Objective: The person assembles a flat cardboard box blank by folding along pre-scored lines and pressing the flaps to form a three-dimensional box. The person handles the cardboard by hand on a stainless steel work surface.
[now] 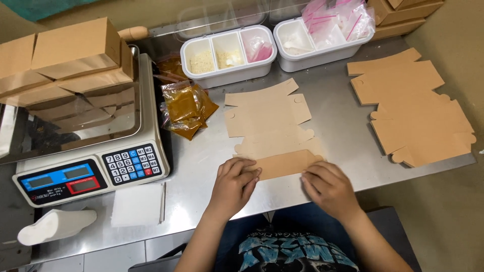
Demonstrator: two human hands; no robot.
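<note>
Folding the near flap of the flat box blank [269,126] at the table's [333,131] front edge.
My left hand [234,184] and right hand [327,187] lie flat, fingers pressed down on the folded flap [283,163], one at each end. To crease well I'd say: even pressure, ends aligned to the score, keep clear of the blank stack [413,116].

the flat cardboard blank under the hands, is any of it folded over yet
Yes, the near flap of the cardboard blank is folded over, pressed by the left hand and right hand.
</note>
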